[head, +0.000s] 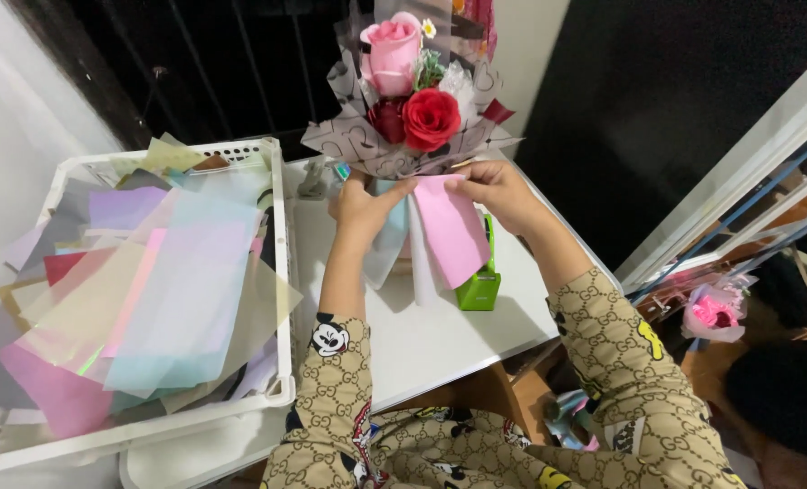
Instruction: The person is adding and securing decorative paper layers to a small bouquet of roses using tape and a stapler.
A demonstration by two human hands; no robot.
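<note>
A bouquet point(413, 91) with a pink rose, a red rose and a dark red one stands upright at the back of the white table point(440, 335), wrapped in grey patterned paper. My left hand point(360, 206) grips the bouquet's stem wrap from the left. With its fingertips, my right hand point(499, 188) pinches the top edge of a pink paper sheet point(453, 231) and holds it against the front of the wrap. A pale blue sheet point(387, 244) hangs below my left hand.
A white plastic crate point(281, 272) at the left holds several loose coloured translucent sheets. A green tape dispenser point(480, 288) stands behind the pink sheet. A small pink bouquet point(713, 312) lies on the floor at the right. A metal clip point(313, 179) sits by the crate.
</note>
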